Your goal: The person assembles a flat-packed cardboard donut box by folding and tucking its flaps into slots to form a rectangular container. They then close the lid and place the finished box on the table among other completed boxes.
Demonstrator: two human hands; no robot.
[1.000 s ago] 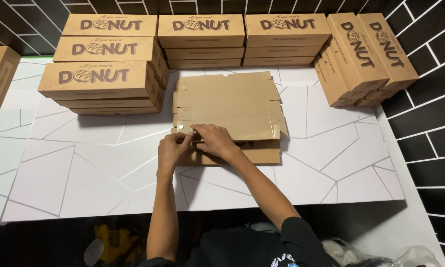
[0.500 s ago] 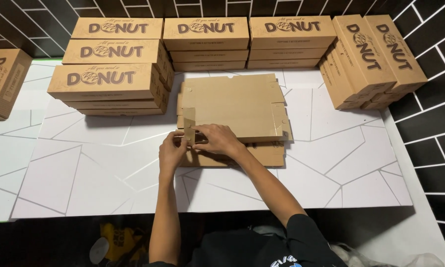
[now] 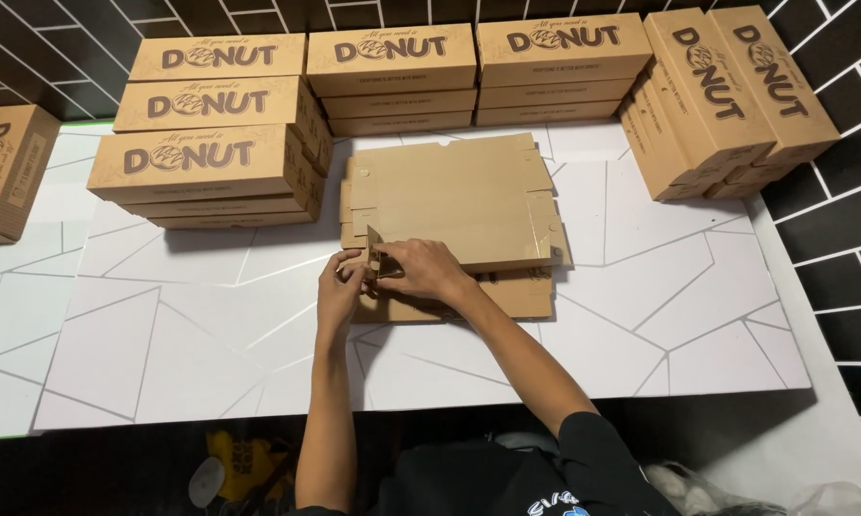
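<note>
Both hands down at the near left corner of the flat cardboard box blank (image 3: 450, 205). Left hand (image 3: 338, 291) curled narrow, fingertips pinching a small corner flap (image 3: 373, 250) that stands up from the sheet. Right hand (image 3: 423, 270) laid over the same corner from the right side, fingers bent and pressing on the near edge strip, thumb tucked toward the raised flap; touching the left hand or not, impossible to tell. Forearms coming in from below, dark sleeve on the right one.

Blank itself: plain brown cardboard, unprinted side up, lying flat on the white table (image 3: 163, 354) near its middle, far edge notched with little tabs, right edge showing slots and a folded side tab. More flat sheets stacked beneath it, near edges poking out toward the body.

Further out: stacks of finished brown boxes (image 3: 201, 162) to the left, another row along the far edge (image 3: 392, 72), a leaning pile at the far right (image 3: 727, 96). Black tiled wall (image 3: 832, 191) behind and to the right.
</note>
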